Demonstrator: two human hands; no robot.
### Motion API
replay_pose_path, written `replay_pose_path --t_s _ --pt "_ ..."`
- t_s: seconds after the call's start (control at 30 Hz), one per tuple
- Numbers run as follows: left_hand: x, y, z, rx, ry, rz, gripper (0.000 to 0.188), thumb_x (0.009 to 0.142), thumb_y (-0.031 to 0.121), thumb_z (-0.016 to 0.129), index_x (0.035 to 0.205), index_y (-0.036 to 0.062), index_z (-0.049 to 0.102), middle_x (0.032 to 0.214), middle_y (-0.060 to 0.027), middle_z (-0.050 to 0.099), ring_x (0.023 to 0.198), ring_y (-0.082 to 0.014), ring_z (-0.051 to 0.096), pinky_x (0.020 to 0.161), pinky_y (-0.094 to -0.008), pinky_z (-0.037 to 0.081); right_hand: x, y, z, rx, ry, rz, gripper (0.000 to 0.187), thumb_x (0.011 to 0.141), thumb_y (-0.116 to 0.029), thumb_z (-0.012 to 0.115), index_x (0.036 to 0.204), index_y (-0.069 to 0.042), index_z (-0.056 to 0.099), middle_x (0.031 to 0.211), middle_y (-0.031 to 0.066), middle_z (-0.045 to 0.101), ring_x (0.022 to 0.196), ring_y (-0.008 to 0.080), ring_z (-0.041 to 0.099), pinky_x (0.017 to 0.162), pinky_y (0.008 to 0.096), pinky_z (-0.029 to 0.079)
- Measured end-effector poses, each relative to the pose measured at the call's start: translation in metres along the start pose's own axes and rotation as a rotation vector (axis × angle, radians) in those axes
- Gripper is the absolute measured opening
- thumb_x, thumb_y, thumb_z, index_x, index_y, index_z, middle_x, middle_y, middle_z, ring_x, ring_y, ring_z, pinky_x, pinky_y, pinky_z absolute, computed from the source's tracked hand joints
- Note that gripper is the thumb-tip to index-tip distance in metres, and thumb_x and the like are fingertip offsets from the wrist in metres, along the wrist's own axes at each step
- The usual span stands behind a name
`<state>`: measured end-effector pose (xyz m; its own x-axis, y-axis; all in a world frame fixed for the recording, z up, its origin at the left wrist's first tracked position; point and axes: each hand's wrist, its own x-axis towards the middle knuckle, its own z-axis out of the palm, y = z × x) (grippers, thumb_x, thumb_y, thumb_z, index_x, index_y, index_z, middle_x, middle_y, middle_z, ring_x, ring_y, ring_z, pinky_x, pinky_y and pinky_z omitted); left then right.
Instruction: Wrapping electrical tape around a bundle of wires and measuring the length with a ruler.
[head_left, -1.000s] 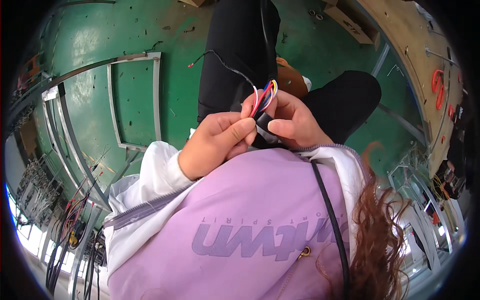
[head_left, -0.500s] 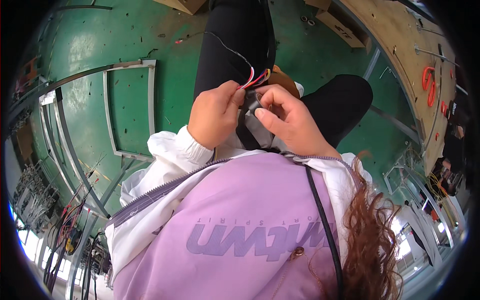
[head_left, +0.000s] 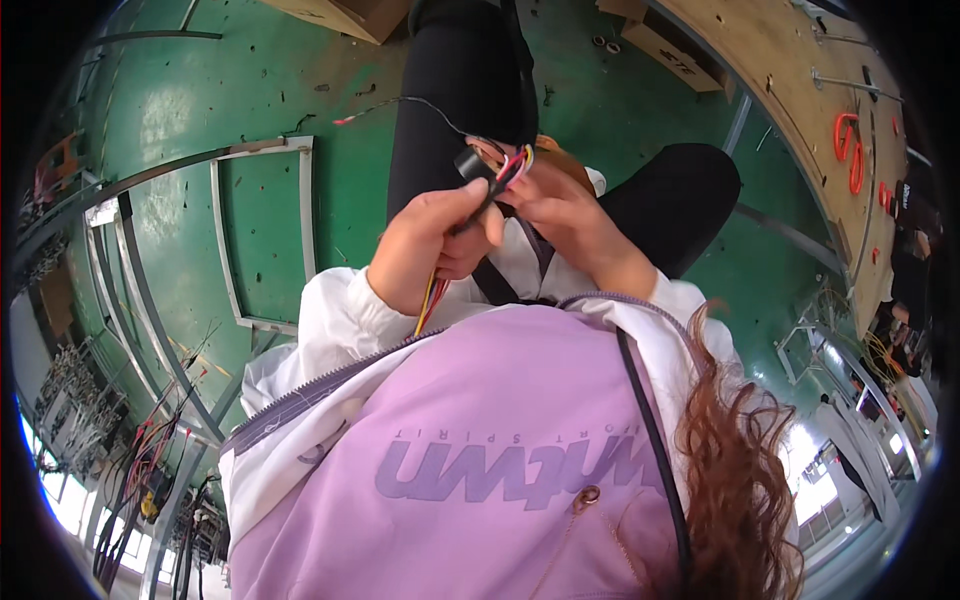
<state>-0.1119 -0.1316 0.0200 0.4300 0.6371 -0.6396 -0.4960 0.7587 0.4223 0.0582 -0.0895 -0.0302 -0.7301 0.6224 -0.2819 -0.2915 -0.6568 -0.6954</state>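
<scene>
While pinched, wire bundle point(head_left: 480, 215) between fingers point(head_left: 470, 215).

brown cardboard box point(head_left: 345, 15) on green floor point(head_left: 250, 90) at top edge, second brown box point(head_left: 660, 40) top right beside wooden table point(head_left: 790, 70)

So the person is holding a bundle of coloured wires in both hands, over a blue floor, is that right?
Not quite: the floor is green, not blue, as the head view shows. The rest stands: the left hand and the right hand both hold the bundle of coloured wires.
</scene>
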Motion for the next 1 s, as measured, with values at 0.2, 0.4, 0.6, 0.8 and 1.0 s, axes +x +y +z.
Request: replay_pose_path --t_s 0.2,0.4,0.6,0.8,1.0 --pt "-0.002 -0.001 -0.012 -0.321 -0.232 -0.143 0.039 0.092 0.029 0.027 0.067 0.0067 0.047 0.045 0.0073 0.019 0.039 -0.0057 0.019 0.036 -0.0210 0.019 0.030 -0.006 -0.007 -0.221 -0.320 0.045 0.057 0.082 -0.031 0.057 0.127 -0.001 0.039 0.095 0.0030 0.053 0.093 0.0127 0.051 0.086 0.0254 0.039" --pt "-0.006 0.010 -0.013 -0.103 -0.037 -0.058 0.029 0.089 0.024 0.032 0.071 0.0065 0.046 0.050 0.0081 0.023 0.042 -0.0042 0.020 0.038 -0.0208 0.017 0.007 -0.007 -0.012 -0.270 -0.190 0.175 0.031 0.083 -0.017 0.053 0.109 -0.002 0.048 0.088 0.0028 0.052 0.079 0.0104 0.050 0.073 0.0238 0.041" --pt "0.008 -0.036 -0.024 1.350 0.361 0.610 0.014 0.088 0.014 0.043 0.084 0.0020 0.048 0.057 -0.0182 0.052 0.052 -0.0343 0.054 0.049 -0.0436 0.040 -0.016 -0.017 0.018 -0.227 0.074 0.277 0.024 0.087 -0.025 0.051 0.097 -0.003 0.050 0.069 -0.0026 0.048 0.061 0.0041 0.045 0.056 0.0191 0.036" --pt "0.004 -0.038 -0.020 1.045 0.230 0.492 0.014 0.087 0.008 0.043 0.098 -0.0001 0.047 0.070 -0.0161 0.054 0.064 -0.0300 0.056 0.057 -0.0366 0.043 -0.014 -0.015 0.004 -0.027 0.010 0.335 0.029 0.089 -0.033 0.049 0.086 -0.004 0.052 0.068 -0.0014 0.048 0.061 0.0063 0.044 0.056 0.0191 0.034" --pt "0.005 -0.046 -0.003 0.523 0.312 0.396 0.019 0.085 0.014 0.053 0.094 -0.0024 0.054 0.079 -0.0086 0.057 0.070 -0.0114 0.049 0.062 -0.0255 0.041 0.008 0.009 0.007 0.156 0.366 0.455 0.026 0.082 -0.033 0.061 0.086 -0.008 0.058 0.083 0.0018 0.058 0.079 0.0103 0.056 0.070 0.0230 0.042"
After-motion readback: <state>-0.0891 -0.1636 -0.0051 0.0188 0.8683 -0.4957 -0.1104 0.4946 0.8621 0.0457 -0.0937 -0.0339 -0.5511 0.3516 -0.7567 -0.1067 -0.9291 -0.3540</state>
